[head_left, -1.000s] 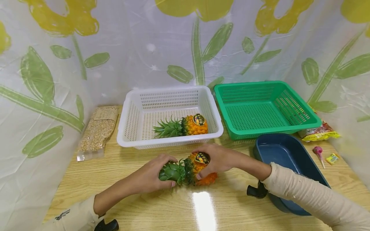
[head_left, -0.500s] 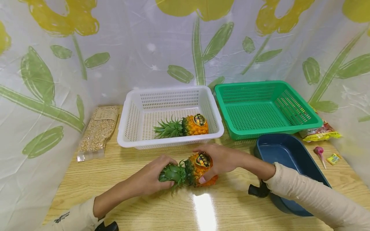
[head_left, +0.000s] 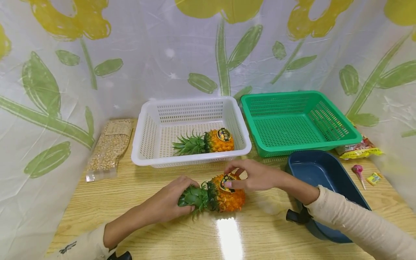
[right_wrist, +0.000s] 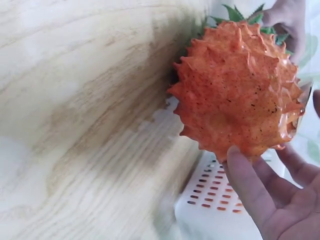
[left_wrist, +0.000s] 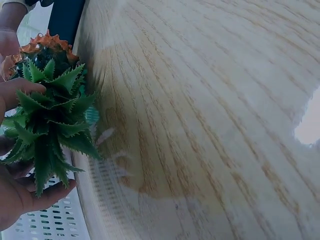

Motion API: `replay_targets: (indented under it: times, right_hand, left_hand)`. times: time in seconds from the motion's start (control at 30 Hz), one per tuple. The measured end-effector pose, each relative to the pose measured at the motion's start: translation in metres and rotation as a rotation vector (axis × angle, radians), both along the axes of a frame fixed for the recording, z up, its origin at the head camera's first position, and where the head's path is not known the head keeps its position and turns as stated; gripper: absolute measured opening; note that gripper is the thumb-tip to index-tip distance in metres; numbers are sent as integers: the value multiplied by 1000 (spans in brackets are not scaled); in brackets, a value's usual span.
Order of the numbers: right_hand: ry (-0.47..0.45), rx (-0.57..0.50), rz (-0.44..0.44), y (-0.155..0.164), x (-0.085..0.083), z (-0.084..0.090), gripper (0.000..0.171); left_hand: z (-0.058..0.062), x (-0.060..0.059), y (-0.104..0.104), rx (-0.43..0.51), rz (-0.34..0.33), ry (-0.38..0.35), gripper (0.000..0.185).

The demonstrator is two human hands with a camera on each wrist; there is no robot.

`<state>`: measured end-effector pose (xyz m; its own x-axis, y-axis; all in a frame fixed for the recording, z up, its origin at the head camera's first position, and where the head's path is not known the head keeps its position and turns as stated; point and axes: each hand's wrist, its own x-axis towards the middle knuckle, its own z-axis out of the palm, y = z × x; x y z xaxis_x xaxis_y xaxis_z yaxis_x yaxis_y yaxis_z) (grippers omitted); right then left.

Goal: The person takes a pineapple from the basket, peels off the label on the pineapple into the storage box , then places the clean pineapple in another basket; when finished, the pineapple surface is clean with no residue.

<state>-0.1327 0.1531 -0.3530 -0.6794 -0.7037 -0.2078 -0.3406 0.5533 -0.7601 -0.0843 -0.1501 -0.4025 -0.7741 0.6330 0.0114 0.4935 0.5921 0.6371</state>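
A small orange pineapple (head_left: 229, 202) lies on its side on the table, with its green crown (left_wrist: 52, 117) to the left and a black-and-gold sticker on the body. My left hand (head_left: 173, 198) grips the crown, thumb on the near side and fingers behind the leaves. At the orange end is my right hand (head_left: 256, 175), its thumb over the sticker and its fingers loosely bent at the far side. In the right wrist view, one fingertip (right_wrist: 235, 155) touches the base of the fruit (right_wrist: 230, 90). Another pineapple (head_left: 221, 141) lies in the white basket (head_left: 191, 160).
A green basket (head_left: 302, 148) stands at the back right, with a dark blue tub (head_left: 312, 171) in front of it. Further right are a snack bag (head_left: 360, 151), a lollipop (head_left: 358, 169) and a small yellow packet (head_left: 373, 178). A bag of kernels (head_left: 110, 146) lies left.
My right hand has loosened from around the pineapple's body and shifted slightly up and right, its thumb now over the sticker. The left hand keeps its hold on the crown.
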Motion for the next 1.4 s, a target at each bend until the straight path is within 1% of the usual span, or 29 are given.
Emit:
replay_targets:
  times: [0.17, 0.4, 0.53, 0.67, 0.87, 1.13, 1.27, 1.4]
  right_hand:
    - [42, -15, -23, 1, 2, -3, 34]
    - [24, -44, -40, 2, 4, -5, 28]
    - [10, -96, -68, 3, 4, -6, 24]
    - [1, -184, -72, 1, 3, -3, 17]
    - [-32, -261, -56, 0, 3, 2, 12]
    - [-102, -396, 32, 5, 4, 7, 8]
    - [-107, -414, 40, 13, 6, 13, 6]
    - [-100, -396, 8, 25, 6, 16, 5]
  left_hand:
    - [0, 0, 0, -2, 0, 10, 51]
    - [1, 2, 1, -14, -1, 22, 51]
    - [1, 2, 1, -14, -4, 22, 51]
    - [1, 3, 0, -22, 2, 16, 51]
    - [3, 4, -1, -36, 13, -3, 50]
    - [3, 4, -2, -36, 15, -16, 50]
    - [2, 3, -1, -33, 13, -18, 49]
    - [3, 3, -1, -32, 14, -27, 49]
